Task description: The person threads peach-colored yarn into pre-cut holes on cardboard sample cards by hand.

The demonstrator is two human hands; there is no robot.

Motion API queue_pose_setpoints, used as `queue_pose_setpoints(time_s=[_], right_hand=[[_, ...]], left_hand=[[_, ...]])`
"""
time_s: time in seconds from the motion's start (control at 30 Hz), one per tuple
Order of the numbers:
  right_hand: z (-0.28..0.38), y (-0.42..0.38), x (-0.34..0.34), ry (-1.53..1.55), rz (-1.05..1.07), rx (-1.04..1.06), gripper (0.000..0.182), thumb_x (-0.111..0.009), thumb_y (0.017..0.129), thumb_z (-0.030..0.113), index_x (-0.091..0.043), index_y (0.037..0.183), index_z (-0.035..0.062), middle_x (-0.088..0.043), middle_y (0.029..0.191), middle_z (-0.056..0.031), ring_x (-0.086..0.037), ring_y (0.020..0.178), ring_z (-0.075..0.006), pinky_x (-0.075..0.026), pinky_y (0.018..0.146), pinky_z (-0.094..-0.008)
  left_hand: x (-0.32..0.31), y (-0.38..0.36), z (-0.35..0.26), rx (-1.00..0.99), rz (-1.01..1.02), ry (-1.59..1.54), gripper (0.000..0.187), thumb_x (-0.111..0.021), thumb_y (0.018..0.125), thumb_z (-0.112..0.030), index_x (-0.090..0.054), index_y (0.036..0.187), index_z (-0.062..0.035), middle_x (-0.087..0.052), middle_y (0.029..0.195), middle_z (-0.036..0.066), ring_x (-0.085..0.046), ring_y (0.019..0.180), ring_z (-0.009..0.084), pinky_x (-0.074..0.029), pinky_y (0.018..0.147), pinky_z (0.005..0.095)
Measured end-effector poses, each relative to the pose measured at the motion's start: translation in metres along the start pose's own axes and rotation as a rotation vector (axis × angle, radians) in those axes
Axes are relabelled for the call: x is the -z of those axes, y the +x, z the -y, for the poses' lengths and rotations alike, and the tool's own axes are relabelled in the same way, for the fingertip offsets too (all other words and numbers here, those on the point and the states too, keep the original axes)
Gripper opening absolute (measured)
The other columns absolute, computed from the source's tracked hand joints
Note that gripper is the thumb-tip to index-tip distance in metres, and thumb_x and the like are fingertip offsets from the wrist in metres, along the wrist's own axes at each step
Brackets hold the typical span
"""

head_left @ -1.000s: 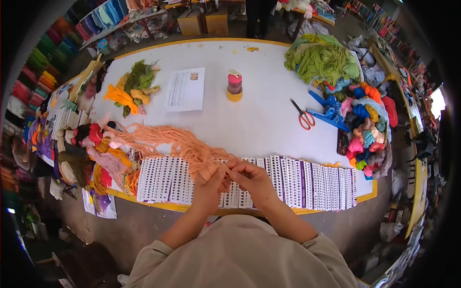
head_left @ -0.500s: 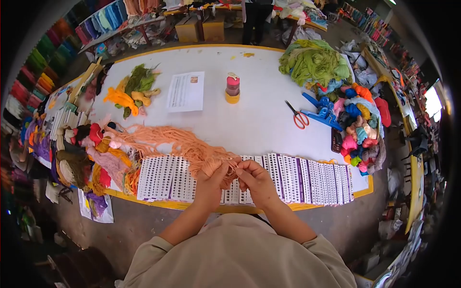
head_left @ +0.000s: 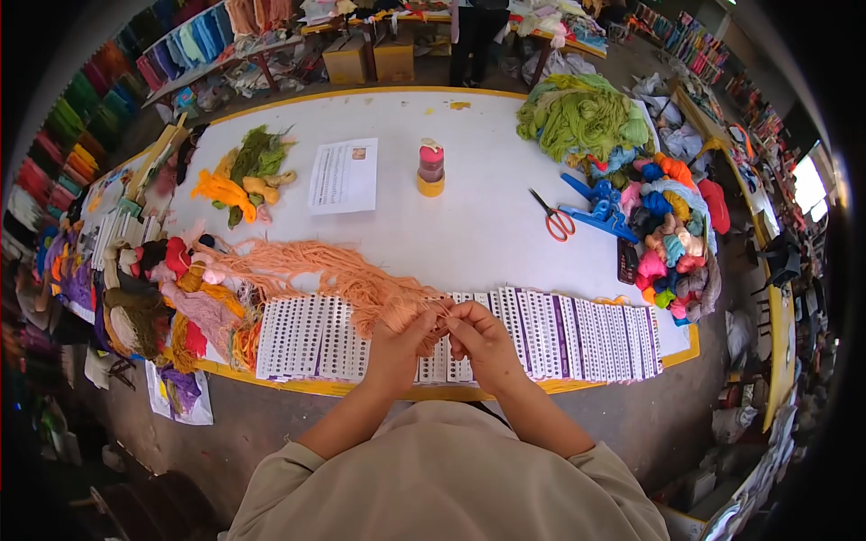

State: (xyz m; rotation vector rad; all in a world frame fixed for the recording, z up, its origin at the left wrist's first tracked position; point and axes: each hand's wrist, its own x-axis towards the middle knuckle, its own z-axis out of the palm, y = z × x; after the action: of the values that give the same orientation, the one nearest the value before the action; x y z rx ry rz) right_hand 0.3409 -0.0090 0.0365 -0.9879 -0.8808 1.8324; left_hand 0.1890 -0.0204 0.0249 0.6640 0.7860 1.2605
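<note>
A long hank of peach yarn [head_left: 316, 261] trails over the table from the left and ends in a bunch at my hands. My left hand [head_left: 399, 347] is closed around the bunched end, thumb on top. My right hand [head_left: 487, 344] pinches strands of the same yarn close to the left thumb. The fingertips of both hands nearly meet. Below them, along the table's near edge, lies a row of white punched cards [head_left: 311, 338] with purple stripes, partly hidden by the hands and yarn.
Multicoloured yarn heaps lie at left [head_left: 194, 298] and right [head_left: 672, 225], with green yarn [head_left: 586, 117] behind. Orange-handled scissors [head_left: 557, 223], a blue clamp-like object [head_left: 603, 212], a dark phone-like device [head_left: 627, 261], a printed sheet [head_left: 345, 176] and a thread cone [head_left: 431, 167] are on the white table.
The view has shifted slightly. Both hands stay in nearly the same place on the peach yarn, with only small finger movement.
</note>
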Motion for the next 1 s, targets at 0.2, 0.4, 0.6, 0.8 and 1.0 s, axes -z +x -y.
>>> queue_pose_setpoints(time_s=[0.2, 0.4, 0.6, 0.8, 1.0], right_hand=[[0.003, 0.000, 0.001, 0.085, -0.021, -0.037, 0.005, -0.055, 0.095, 0.015, -0.055, 0.097, 0.0096, -0.061, 0.084, 0.0012, -0.046, 0.060, -0.0048, -0.037, 0.054, -0.0196], [-0.002, 0.001, 0.002, 0.073, -0.006, -0.002, 0.007, -0.056, 0.095, 0.016, -0.055, 0.095, 0.0094, -0.061, 0.084, -0.0001, -0.047, 0.060, -0.0048, -0.039, 0.051, -0.0201], [-0.004, -0.001, 0.002, 0.075, -0.015, -0.023, 0.006, -0.056, 0.095, 0.013, -0.055, 0.098, 0.0081, -0.060, 0.083, 0.0010, -0.048, 0.062, -0.0050, -0.040, 0.054, -0.0202], [0.000, -0.005, -0.006, -0.124, -0.031, -0.004, 0.007, -0.059, 0.094, 0.017, -0.058, 0.096, 0.0093, -0.059, 0.083, 0.0031, -0.052, 0.071, -0.0034, -0.042, 0.056, -0.0202], [-0.009, -0.006, 0.008, 0.037, -0.061, -0.062, 0.007, -0.060, 0.093, 0.016, -0.060, 0.095, 0.0097, -0.058, 0.083, 0.0035, -0.051, 0.067, -0.0042, -0.044, 0.057, -0.0206]], left_hand=[[0.005, 0.000, 0.000, 0.005, 0.041, -0.204, 0.031, -0.051, 0.099, -0.025, -0.061, 0.105, 0.0036, -0.062, 0.115, 0.017, -0.059, 0.103, 0.0219, -0.049, 0.091, 0.0342], [0.004, -0.001, 0.001, 0.002, 0.055, -0.211, 0.041, -0.044, 0.101, -0.033, -0.058, 0.111, 0.0042, -0.057, 0.124, 0.020, -0.056, 0.111, 0.0234, -0.046, 0.095, 0.0365], [0.003, -0.003, 0.004, 0.000, 0.065, -0.157, 0.047, -0.043, 0.101, -0.038, -0.056, 0.120, 0.0035, -0.054, 0.130, 0.017, -0.054, 0.112, 0.0212, -0.047, 0.094, 0.0343], [0.001, -0.009, 0.009, 0.061, 0.044, 0.171, 0.051, -0.043, 0.100, -0.043, -0.057, 0.122, 0.0008, -0.062, 0.113, 0.007, -0.052, 0.080, 0.0075, -0.041, 0.067, 0.0213], [-0.010, -0.007, 0.001, 0.060, 0.031, -0.096, 0.055, -0.036, 0.102, -0.041, -0.048, 0.134, 0.0025, -0.058, 0.124, 0.006, -0.053, 0.097, 0.0097, -0.044, 0.081, 0.0267]])
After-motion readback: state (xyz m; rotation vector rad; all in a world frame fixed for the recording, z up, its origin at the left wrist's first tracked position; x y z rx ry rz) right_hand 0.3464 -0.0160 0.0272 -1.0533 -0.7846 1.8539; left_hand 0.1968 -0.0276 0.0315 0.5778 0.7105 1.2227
